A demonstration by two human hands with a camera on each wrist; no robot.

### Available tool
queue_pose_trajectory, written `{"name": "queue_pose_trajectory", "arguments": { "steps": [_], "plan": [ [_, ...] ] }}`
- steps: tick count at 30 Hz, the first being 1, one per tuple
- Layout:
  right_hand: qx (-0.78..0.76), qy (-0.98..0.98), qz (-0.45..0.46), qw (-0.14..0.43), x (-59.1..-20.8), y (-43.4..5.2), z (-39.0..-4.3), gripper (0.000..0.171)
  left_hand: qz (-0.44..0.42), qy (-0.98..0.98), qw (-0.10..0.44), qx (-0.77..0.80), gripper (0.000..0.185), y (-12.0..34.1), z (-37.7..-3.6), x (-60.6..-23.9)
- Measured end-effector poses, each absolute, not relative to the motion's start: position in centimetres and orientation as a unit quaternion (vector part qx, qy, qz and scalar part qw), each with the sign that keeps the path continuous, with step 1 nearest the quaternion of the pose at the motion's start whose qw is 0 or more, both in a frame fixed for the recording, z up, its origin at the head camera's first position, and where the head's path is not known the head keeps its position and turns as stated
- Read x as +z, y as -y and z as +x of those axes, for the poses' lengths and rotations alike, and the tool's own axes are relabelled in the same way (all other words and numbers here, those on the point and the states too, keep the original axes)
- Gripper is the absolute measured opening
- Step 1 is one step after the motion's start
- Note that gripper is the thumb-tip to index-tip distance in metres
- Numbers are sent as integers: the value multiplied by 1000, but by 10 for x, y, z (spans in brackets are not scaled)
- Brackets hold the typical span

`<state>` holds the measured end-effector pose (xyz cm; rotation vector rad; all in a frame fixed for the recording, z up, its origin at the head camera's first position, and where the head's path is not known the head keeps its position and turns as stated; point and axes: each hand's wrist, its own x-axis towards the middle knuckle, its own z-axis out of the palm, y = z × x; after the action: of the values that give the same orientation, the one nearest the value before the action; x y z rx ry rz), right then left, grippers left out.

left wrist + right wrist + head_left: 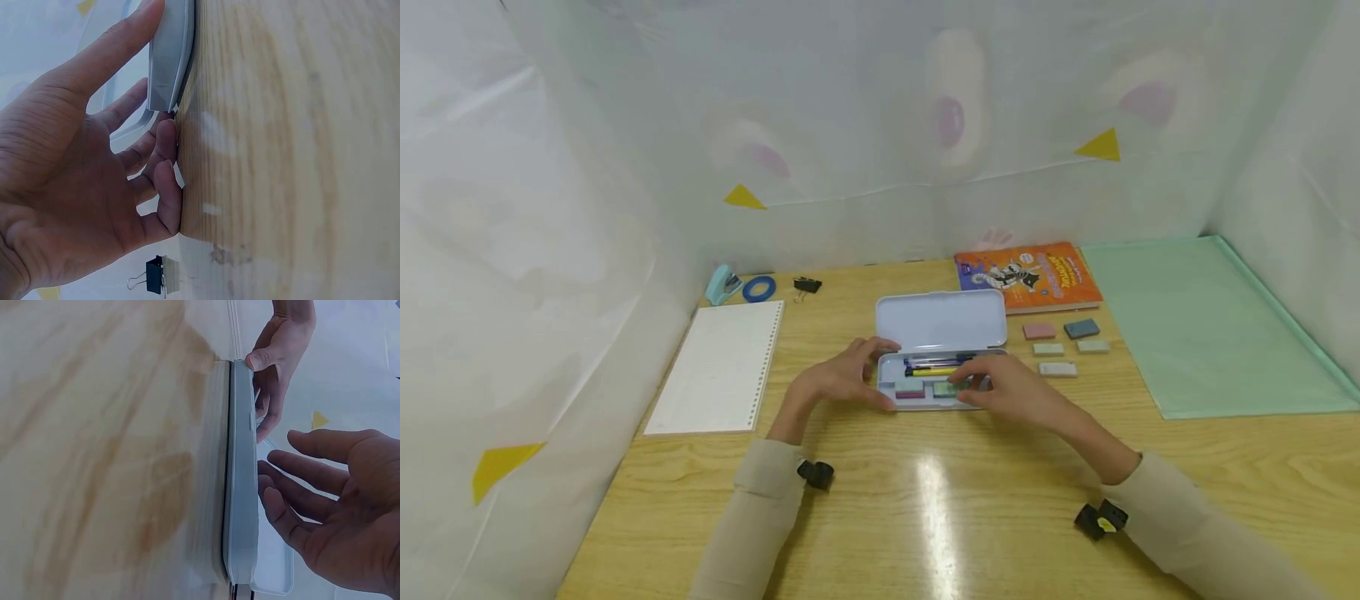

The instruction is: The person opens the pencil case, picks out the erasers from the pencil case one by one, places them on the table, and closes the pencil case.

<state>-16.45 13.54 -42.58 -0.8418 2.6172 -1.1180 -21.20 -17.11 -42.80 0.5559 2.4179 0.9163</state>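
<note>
From my head view, I see the open pencil case [940, 323] mid-table, pens [928, 372] and erasers [909, 387] inside; the left hand [846, 372] grips its left end, the right hand [1011, 389] covers its right. Only the right wrist view shows that hand's thumb well apart from its fingers, holding nothing.

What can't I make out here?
Head: right end inside the pencil case, behind the right hand.
Head: lower left corner of the orange book, behind the open lid.
Right wrist: pens, hidden by the case's front wall.
Left wrist: case's far end, cut off by the top edge.
</note>
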Motion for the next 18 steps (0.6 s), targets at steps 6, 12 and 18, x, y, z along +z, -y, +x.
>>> {"name": "queue_pose_trajectory", "arguments": {
  "steps": [6, 12, 18],
  "plan": [
    [-363, -885, -279, 85, -428, -131, -164, 21, 196, -886, 248, 338, 91, 171, -211, -428],
    [-373, -879, -283, 92, -429, -131, -162, 18, 196, -888, 245, 335, 91, 170, -210, -427],
    [-372, -877, -290, 91, -428, -129, -162, 18, 198, -890, 240, 332, 91, 170, -212, -429]
  ]
}}
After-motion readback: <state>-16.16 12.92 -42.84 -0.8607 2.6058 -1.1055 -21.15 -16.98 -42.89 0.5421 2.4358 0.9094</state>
